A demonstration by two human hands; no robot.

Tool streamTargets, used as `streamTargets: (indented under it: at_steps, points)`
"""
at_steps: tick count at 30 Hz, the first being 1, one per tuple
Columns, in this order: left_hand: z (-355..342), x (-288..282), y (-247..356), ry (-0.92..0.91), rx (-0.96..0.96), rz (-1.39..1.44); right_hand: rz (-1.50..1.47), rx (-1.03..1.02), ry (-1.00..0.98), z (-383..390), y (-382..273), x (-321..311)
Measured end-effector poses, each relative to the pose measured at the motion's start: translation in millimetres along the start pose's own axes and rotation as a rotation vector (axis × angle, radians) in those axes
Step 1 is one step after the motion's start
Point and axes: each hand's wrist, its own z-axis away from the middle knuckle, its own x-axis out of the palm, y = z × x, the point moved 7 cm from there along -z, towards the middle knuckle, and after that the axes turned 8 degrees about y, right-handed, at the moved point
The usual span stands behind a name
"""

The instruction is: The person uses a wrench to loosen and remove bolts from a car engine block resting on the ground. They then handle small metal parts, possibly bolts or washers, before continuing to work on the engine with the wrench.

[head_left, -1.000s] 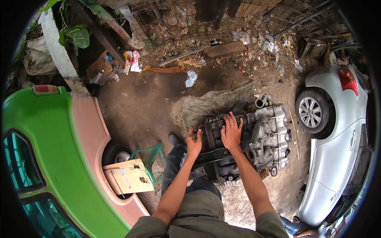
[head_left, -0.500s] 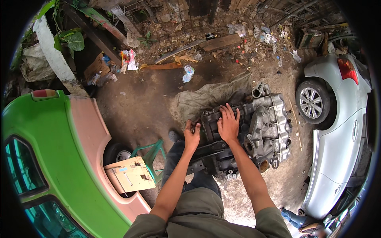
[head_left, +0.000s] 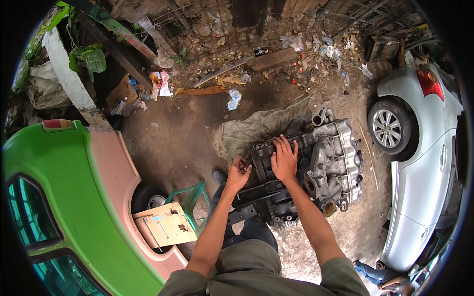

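A large grey and black engine block (head_left: 326, 163) lies on the dirt ground in front of me, partly on a grey cloth (head_left: 256, 129). My right hand (head_left: 284, 159) rests flat on the dark top of the engine, fingers spread. My left hand (head_left: 239, 172) is curled at the engine's left edge, fingers closed around a small dark part or tool that I cannot make out. Both forearms reach in from below.
A green and pink vehicle (head_left: 64, 197) stands at the left, a silver car (head_left: 424, 158) at the right. A green stool (head_left: 190, 200) holding a cardboard box (head_left: 165, 224) sits near my left arm. Rubble, planks and litter lie at the back.
My view has shifted slightly. Both hands stay on the engine; the left hand has curled tighter at the engine's left edge.
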Motion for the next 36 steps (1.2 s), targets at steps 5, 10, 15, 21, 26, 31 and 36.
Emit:
streamTargets:
  at_steps: [5,10,15,21,26,31,36]
  points:
    - [-3,-1,12,0.088,0.034,0.086,0.032,-0.002,-0.003,0,-1,0]
    - [-5,-1,15,0.136,0.042,0.071,0.041,-0.004,0.005,-1,0,1]
    - [-3,-3,9,0.193,-0.086,0.04,0.046,0.001,0.009,-1,-1,1]
    - [1,-4,-1,0.209,-0.324,0.12,0.054,0.008,-0.003,-1,-1,1]
    - [5,-1,-19,0.227,-0.494,0.169,0.061,0.014,-0.009,-2,-2,-1]
    - [16,8,-27,0.226,-0.59,0.173,0.046,0.023,-0.013,-2,-3,-1]
    - [17,11,-30,0.151,-0.676,0.162,0.07,0.024,-0.022,-3,-3,-1]
